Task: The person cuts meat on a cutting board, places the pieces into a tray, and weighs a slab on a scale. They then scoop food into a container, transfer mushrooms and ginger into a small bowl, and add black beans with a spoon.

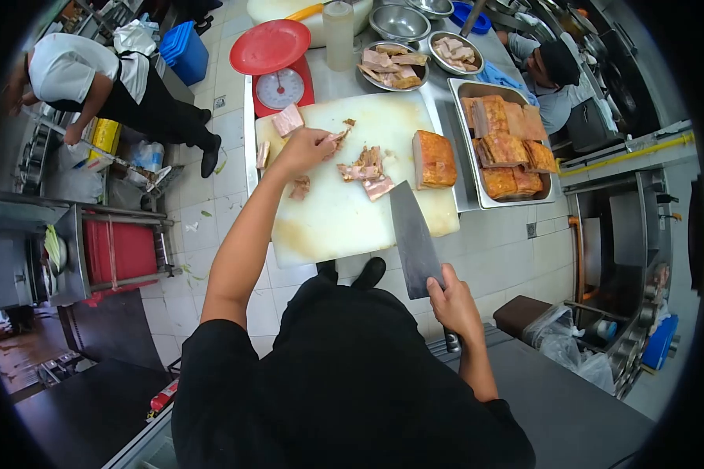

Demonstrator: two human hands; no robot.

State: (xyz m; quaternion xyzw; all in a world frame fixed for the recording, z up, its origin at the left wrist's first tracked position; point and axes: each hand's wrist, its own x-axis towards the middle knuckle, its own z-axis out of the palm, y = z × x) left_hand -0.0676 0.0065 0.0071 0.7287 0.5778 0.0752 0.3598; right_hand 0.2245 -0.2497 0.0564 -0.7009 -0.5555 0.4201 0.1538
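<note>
My right hand (452, 303) grips a wide cleaver (414, 242), its blade angled up over the near right edge of the white cutting board (328, 227). Over the board's left half, my left hand (308, 150) has its fingers closed on a strip of pork (341, 136). Just right of it lies a small heap of cut pork pieces (366, 166). Farther right stands a block of roast pork (434, 160) with browned skin. A pale chunk of pork (288, 119) sits at the board's far left, near a red scale (280, 88).
A steel tray (554, 187) of stacked roast pork blocks stands right of the board. Steel bowls with cut pork (395, 69) and a clear container (338, 39) are at the back. One person (109, 86) stands at left; another (551, 78) is at far right.
</note>
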